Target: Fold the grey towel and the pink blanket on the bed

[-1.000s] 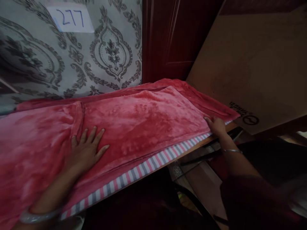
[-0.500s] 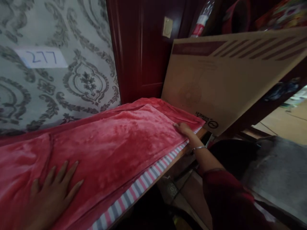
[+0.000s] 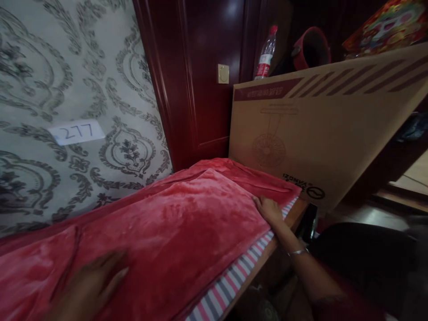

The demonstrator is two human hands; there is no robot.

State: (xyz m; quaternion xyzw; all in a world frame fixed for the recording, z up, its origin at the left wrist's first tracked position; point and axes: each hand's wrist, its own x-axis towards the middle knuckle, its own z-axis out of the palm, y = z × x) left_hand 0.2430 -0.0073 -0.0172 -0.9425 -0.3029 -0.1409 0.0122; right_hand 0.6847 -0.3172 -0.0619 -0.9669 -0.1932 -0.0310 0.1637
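Observation:
A folded red plush blanket (image 3: 187, 223) lies spread along a table covered by a pink, grey and white striped cloth (image 3: 230, 290). My left hand (image 3: 88, 285) rests flat on the blanket near its left part, fingers apart, blurred. My right hand (image 3: 269, 209) reaches to the blanket's far right corner, fingers curled at the edge of the top layer. I cannot tell whether it pinches the fabric. A thin bangle sits on my right wrist.
A large brown cardboard box (image 3: 317, 133) printed with a fan leans at the table's right end. Patterned wallpaper with a paper label "277" (image 3: 76, 132) stands behind. A dark red wooden door (image 3: 200, 80), a water bottle (image 3: 265, 55) and a red round object (image 3: 310, 47) are beyond.
The view has swung up and to the right. My left hand has slid lower and left in view. My right hand stays at the blanket's right corner.

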